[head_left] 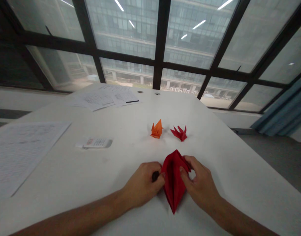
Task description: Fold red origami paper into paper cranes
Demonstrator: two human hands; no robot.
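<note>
Beyond the far edge, dark-framed window panes across the whole view. Below them, a white tabletop, bearing everything else. At its left edge, a large printed sheet; at the far side, a loose spread of more printed papers.

Near the front edge, left grip and right grip, both clenched on the red paper: left fingertips pinching the left flap, right thumb and fingers pinching the upper right flap. Lies on the tabletop between the 2 grips, folded to a long pointed shape, tip toward the person, with a centre seam between 2 raised flaps. Looks only part-folded, as far as can be judged: main creases in, flaps not yet pressed flat, none of the spikes seen on the small figures beyond.

Left of centre, a small white remote-like device, well apart from both grips. Past the red paper and clear of it, 2 small folded pieces side by side: an orange figure and a red figure, both standing and seemingly finished. By that count, 2 pieces done and 1 in hand, probably near the middle of its folds. Smallest of all, a dark bit by the left fingertips; cannot tell what.
</note>
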